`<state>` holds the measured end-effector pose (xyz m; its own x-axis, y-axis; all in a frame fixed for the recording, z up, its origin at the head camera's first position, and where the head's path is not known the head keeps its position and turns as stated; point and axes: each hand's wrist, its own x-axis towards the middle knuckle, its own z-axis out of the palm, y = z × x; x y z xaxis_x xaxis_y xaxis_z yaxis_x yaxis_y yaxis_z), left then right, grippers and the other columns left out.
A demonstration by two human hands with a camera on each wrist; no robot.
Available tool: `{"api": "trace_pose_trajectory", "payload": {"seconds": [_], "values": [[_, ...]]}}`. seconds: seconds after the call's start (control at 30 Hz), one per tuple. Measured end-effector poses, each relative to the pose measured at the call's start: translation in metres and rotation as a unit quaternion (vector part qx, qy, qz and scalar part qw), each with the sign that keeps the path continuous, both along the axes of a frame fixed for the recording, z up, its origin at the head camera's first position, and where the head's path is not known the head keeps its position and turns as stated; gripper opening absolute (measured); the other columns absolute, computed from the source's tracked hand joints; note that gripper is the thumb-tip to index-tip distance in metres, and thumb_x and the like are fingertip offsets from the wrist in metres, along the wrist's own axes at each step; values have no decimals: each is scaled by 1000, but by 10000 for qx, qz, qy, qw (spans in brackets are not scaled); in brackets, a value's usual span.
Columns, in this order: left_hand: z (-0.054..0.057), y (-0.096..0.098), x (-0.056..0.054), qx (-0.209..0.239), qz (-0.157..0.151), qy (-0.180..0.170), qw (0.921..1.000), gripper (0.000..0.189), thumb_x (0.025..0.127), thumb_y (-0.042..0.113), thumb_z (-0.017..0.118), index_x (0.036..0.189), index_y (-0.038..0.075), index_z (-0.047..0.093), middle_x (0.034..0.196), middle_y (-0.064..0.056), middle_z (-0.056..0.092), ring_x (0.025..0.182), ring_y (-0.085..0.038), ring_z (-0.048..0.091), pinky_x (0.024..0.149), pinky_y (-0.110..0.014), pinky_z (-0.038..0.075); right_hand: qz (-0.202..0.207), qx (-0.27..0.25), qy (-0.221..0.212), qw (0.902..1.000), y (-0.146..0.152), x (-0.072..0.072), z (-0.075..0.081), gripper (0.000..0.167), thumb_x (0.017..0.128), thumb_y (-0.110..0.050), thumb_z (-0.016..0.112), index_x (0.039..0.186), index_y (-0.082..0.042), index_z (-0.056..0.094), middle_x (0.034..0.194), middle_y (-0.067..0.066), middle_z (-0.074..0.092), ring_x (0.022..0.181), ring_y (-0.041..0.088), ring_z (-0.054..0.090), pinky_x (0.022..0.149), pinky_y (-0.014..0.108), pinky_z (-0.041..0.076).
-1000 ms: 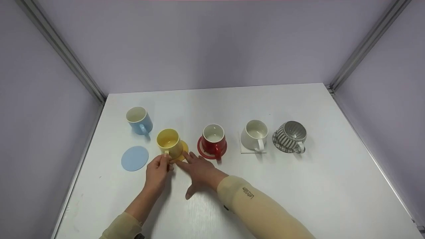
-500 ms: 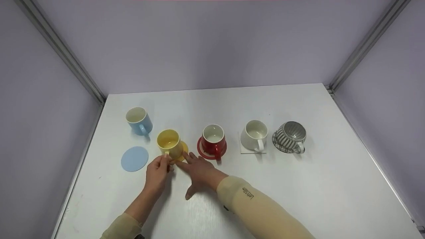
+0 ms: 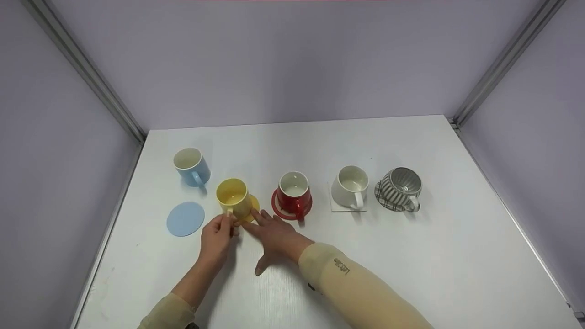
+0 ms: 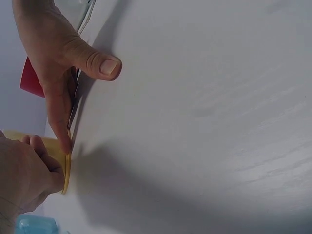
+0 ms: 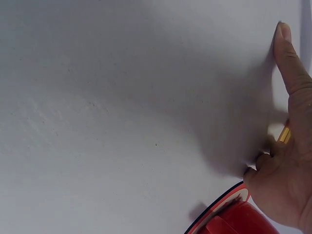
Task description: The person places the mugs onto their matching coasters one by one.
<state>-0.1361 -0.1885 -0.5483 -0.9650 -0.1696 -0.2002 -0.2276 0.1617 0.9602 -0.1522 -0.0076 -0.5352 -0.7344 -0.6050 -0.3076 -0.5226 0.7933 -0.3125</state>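
Observation:
A yellow mug (image 3: 233, 197) stands on a round yellow coaster (image 3: 254, 203), left of the middle of the table. My left hand (image 3: 216, 240) pinches the mug's handle, which its fingers mostly hide. In the left wrist view the curled left fingers lie low beside the yellow coaster (image 4: 67, 175). My right hand (image 3: 274, 234) is spread out, its fingertips at the coaster's near right edge and its thumb held apart. The right wrist view shows this right hand (image 5: 287, 170) with straight thumb, close to the red mug (image 5: 243, 219).
A light blue mug (image 3: 192, 168) stands behind a separate blue coaster (image 3: 185, 219) at left. To the right are a red mug (image 3: 294, 194) on a red coaster, a white mug (image 3: 349, 187) on a square coaster, and a striped mug (image 3: 398, 189) on a plaid one.

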Motion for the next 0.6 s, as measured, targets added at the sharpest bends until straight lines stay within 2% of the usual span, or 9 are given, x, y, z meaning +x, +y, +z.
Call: {"api": "trace_pose_trajectory", "payload": {"seconds": [0.2,0.43,0.6], "values": [[1,-1,-1,-156,-27,-81,9998,41,115,28,48,109,-7,69,87,-9,65,80,-17,59,70,-26,50,-24,0,-80,10000,0,-1,-1,129,70,-57,97,171,-34,20,178,8,13,162,35,17,128,49,28],[3,-2,0,-114,-78,-157,9998,42,115,33,49,110,-4,69,92,-13,67,84,-20,58,72,-29,51,-27,-87,-44,9999,1,0,1,128,70,-57,97,171,-32,23,177,10,16,161,37,20,124,54,35],[3,-2,1,-82,-47,-101,9999,43,115,33,49,110,-4,70,92,-13,67,84,-20,59,72,-28,50,-16,-77,-21,10000,1,0,1,126,70,-57,97,170,-32,25,177,9,16,161,37,21,124,54,35]]}}
